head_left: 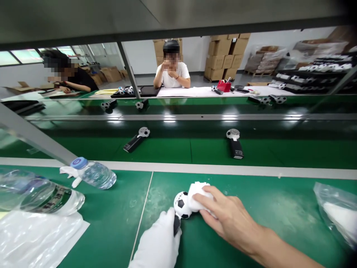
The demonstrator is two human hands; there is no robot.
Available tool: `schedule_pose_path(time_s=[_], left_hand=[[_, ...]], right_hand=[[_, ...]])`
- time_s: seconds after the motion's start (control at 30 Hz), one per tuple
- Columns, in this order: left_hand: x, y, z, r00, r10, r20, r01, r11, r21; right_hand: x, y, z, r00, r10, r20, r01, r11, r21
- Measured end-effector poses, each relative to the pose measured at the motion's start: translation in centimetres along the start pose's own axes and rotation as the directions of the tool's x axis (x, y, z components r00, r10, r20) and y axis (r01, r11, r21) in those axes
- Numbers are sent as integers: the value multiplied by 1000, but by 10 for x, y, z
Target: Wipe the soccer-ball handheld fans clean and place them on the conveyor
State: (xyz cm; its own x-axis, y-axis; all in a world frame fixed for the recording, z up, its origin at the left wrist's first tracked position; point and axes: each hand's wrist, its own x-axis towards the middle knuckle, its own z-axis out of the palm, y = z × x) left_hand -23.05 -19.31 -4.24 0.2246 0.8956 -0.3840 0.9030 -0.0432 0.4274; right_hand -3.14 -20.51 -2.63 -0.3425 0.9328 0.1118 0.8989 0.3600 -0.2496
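Note:
A device with a black handle and a round white head patterned like a soccer ball is low in the middle of the head view, over the green table. My left hand, in a white glove, is wrapped round its dark handle, which is mostly hidden. Bare, my right hand pinches a folded white cloth against the right side of the ball head. The cloth hides part of that side.
Two similar devices lie on the green belt ahead. At left are a small bottle, a large bottle and a plastic bag; another bag is at right. Two people sit across.

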Motion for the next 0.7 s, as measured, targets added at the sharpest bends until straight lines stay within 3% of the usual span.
schedule_pose_path(time_s=[0.1, 0.23, 0.33, 0.5, 0.7], left_hand=[[-1, 0, 0, 1000, 5, 15, -6, 999, 50], [-1, 0, -1, 999, 35, 26, -37, 994, 107], [0, 0, 0, 998, 58, 28, -62, 989, 138], [2, -2, 3, 998, 64, 13, -66, 981, 185], [3, -5, 5, 996, 84, 5, -83, 975, 208]], right_hand=[[8, -9, 13, 999, -42, 14, 43, 994, -100], [11, 1, 18, 1000, -11, -22, 7, 985, -170], [8, 4, 14, 998, 16, -64, -26, 988, -153], [8, -7, 18, 998, -43, -54, 35, 990, -136], [11, -1, 22, 997, 17, -75, -28, 990, -136]])
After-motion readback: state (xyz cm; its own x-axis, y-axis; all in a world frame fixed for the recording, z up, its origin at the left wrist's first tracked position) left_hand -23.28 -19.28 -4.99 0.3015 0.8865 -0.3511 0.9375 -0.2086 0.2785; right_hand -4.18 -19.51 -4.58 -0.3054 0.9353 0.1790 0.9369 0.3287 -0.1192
